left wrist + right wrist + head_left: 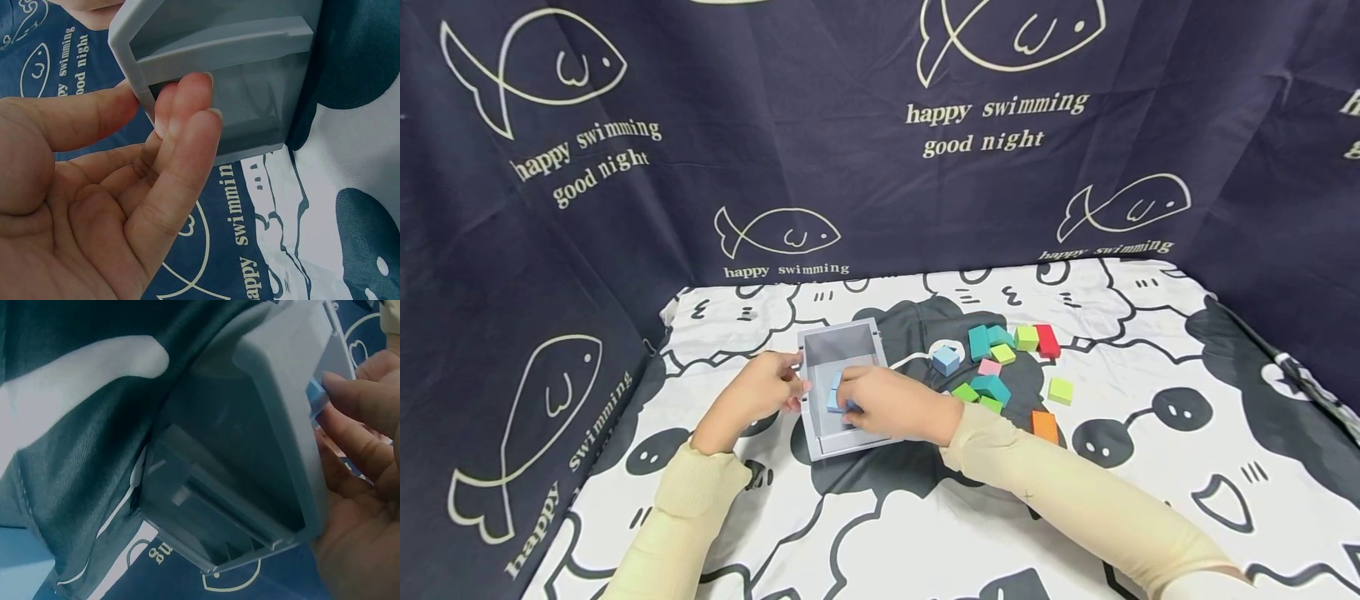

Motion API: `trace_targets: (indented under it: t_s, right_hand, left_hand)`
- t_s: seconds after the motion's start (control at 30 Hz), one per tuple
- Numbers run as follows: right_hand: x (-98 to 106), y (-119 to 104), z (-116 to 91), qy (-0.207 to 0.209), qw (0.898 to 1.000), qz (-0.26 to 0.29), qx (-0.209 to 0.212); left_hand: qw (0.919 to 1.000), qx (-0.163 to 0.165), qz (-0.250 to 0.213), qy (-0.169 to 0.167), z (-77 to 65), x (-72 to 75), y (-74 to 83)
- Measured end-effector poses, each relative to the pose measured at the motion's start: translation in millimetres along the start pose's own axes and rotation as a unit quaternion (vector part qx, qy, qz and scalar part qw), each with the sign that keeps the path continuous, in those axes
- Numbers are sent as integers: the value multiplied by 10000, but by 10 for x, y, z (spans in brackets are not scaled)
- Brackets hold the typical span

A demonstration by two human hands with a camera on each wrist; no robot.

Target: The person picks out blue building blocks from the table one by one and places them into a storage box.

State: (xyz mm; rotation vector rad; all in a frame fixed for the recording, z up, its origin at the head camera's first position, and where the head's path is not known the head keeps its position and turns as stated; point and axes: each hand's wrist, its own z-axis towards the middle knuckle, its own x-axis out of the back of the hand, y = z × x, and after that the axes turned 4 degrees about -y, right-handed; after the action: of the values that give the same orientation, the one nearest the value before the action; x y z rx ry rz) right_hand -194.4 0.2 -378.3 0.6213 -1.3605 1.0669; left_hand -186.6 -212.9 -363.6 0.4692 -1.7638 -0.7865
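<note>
A shallow grey plastic box stands on the patterned cloth in front of me. My left hand holds its left wall, thumb and fingertips at the edge; the left wrist view shows the ribbed grey outer side close to those fingers. Reaching over the right wall, my right hand has its fingers down inside the box. There it pinches a blue block between thumb and fingers. Light blue block faces show beside the fingertips in the head view, partly hidden by the hand.
Right of the box lie loose blocks: a light blue cube, a pink block, a red block, an orange block, and several green and teal ones. A dark fish-print curtain hangs behind.
</note>
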Motion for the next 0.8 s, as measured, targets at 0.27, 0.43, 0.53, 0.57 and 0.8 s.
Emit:
trace_targets:
  t_s: [0.27, 0.43, 0.53, 0.57, 0.8]
  right_hand:
    - [-54, -9, 102, -435, 9987, -132, 248]
    - [-53, -29, 161, -758, 9967, -138, 252]
    - [-56, -32, 190, -867, 9959, -125, 231]
    - [-60, -31, 198, -894, 9957, -127, 215]
    - [-72, -27, 263, -1110, 9937, -77, 154]
  left_hand:
    - [9999, 22, 116, 21, 8, -2, -1]
    - [9999, 41, 151, 14, 17, -5, 7]
    - [9999, 46, 145, 21, 22, -7, 10]
    - [9999, 34, 161, 21, 23, -6, 9]
    - [9999, -27, 153, 12, 12, -7, 2]
